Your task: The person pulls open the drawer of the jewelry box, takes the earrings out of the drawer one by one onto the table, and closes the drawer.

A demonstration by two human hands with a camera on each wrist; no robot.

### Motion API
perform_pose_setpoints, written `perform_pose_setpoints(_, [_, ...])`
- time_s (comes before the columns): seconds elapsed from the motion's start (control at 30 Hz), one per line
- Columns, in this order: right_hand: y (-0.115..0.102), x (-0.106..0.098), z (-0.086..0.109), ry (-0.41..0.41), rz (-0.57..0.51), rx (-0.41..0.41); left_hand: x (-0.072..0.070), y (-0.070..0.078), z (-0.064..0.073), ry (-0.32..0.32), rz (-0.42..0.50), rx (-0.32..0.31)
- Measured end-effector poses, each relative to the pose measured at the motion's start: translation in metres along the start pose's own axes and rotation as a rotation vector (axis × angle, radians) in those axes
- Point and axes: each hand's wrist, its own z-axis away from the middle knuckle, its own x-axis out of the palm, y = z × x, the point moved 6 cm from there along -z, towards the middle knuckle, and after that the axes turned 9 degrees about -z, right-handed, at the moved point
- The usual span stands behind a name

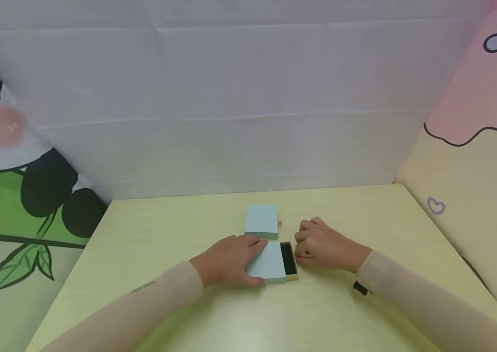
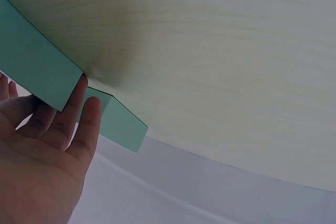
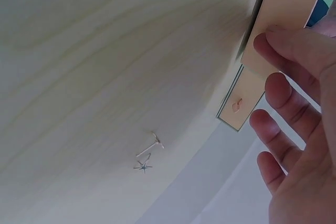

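A light blue drawer box [image 1: 270, 266] lies on the table, its tray [image 1: 289, 259] with a black lining pulled partway out on the right. My left hand [image 1: 233, 261] grips the box's sleeve, thumb along the near side and fingers at the far side. At the tray's tan front [image 3: 289, 3], my right hand [image 1: 329, 247] has thumb and forefinger pinched together on its pull tab, which the fingertips hide. The other fingers are loosely bent. Just behind stands a second light blue box [image 1: 261, 220], closed, with a small pinkish tab [image 3: 237, 106] on its tan end.
Two small, thin metallic pieces lie on the table in the right wrist view: a pale stick-like one [image 3: 152, 145] and a star-shaped one [image 3: 143, 167]. A white sheet [image 1: 248, 151] hangs behind the pale yellow table [image 1: 165, 225]. Printed panels stand at both sides.
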Motion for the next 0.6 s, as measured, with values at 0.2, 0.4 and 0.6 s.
perform_pose_setpoints(0.2, [-0.0023, -0.0010, -0.0023, -0.006, 0.004, 0.000, -0.0005, 0.0007, -0.0009, -0.007, 0.009, -0.005])
perform_pose_setpoints(0.4, [-0.0044, -0.0019, -0.0061, -0.009, 0.005, -0.007, -0.0011, 0.0006, -0.0006, -0.001, 0.008, 0.001])
perform_pose_setpoints(0.6, [-0.0049, 0.0010, -0.0093, -0.023, -0.007, -0.003, -0.0007, 0.0006, 0.0003, 0.016, 0.001, 0.010])
